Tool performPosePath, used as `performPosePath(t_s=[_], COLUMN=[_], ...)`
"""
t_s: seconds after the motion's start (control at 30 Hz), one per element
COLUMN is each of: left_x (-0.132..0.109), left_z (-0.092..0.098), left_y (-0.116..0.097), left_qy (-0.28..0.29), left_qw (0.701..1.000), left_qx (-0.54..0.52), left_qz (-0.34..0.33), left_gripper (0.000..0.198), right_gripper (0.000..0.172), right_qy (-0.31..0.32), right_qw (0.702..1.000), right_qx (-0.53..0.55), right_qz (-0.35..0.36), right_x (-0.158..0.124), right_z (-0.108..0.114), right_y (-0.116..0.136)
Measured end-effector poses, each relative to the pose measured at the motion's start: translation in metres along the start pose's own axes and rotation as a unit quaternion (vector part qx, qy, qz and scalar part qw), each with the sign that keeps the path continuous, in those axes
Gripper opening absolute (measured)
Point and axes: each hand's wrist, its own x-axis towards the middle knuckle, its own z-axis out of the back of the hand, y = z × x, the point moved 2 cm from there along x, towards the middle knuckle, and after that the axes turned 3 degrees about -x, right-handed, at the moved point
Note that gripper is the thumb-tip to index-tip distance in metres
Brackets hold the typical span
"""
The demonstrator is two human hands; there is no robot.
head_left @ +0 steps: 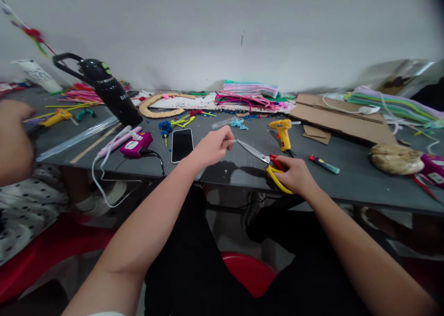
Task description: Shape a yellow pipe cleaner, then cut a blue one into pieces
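Observation:
My right hand [294, 173] is wrapped round the handles of a pair of scissors [252, 150], one handle yellow and one red. The blades point left and look nearly closed, their tip beside the fingers of my left hand [215, 145]. Those fingers are pinched together, with a tiny light-blue bit showing at the blade tip; what they hold is too small to name. Just beyond lies a small pile of light-blue pieces [239, 123]. A phone [182, 145] rests left of my left hand, and a yellow glue gun [282, 132] lies beyond my right hand.
A black bottle [116, 98], a purple box [137, 145] with cables, and a horseshoe-shaped cardboard piece [149, 108] are to the left. Cardboard sheets [336, 117] and a small tube [324, 164] lie right. Bundled craft stems [249, 91] line the wall. Another person's arm [15, 140] is at far left.

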Motion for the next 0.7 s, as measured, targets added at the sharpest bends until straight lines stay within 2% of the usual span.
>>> performPosePath(t_s=[0.4, 0.7], left_x=[-0.0004, -0.0003], left_z=[0.0003, -0.0001], left_y=[-0.0004, 0.0016], left_qy=[0.001, -0.001], left_qw=[1.000, 1.000], left_qx=[0.001, 0.000], left_qz=[0.003, -0.002], left_gripper=[0.006, 0.006], right_gripper=[0.019, 0.028], right_qy=[-0.003, -0.005], right_qw=[1.000, 1.000], right_qx=[-0.002, 0.009], right_qz=[0.019, -0.018], right_x=[0.0015, -0.0007], right_z=[0.0004, 0.0021], right_y=[-0.0010, 0.0016])
